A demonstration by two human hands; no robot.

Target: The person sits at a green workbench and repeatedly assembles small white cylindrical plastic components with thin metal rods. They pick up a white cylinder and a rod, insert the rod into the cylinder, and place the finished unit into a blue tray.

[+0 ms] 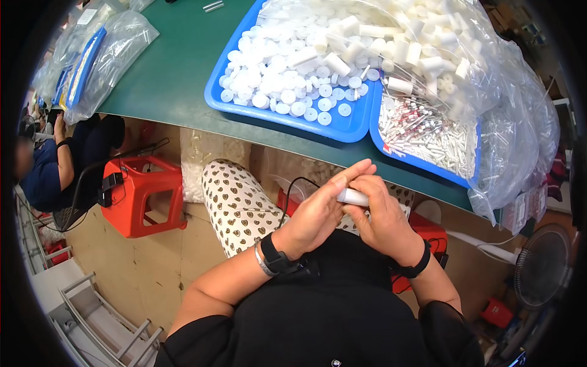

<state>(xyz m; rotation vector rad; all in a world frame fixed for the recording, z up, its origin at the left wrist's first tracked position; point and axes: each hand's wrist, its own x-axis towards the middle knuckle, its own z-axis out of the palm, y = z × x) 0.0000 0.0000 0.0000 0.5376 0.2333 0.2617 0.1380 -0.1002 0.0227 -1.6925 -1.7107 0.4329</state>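
Observation:
Both hands meet over my lap, just below the edge of the green table [183, 67]. My left hand [321, 211] and my right hand [382, 217] together hold a small white plastic tube [353, 196], fingers wrapped around its ends. A black band sits on each wrist. On the table ahead, a blue tray [342, 125] holds many white round caps [275, 79] and white tubes [397, 49]. A second blue tray [428, 164] to its right holds several thin white and red-tipped sticks [428, 131].
Clear plastic bags [513, 122] drape over the right tray and table edge. More bagged items [98, 55] lie at the table's far left. A red stool [143, 196] stands on the floor at left, near a seated person [55, 159]. A fan [541, 275] sits at lower right.

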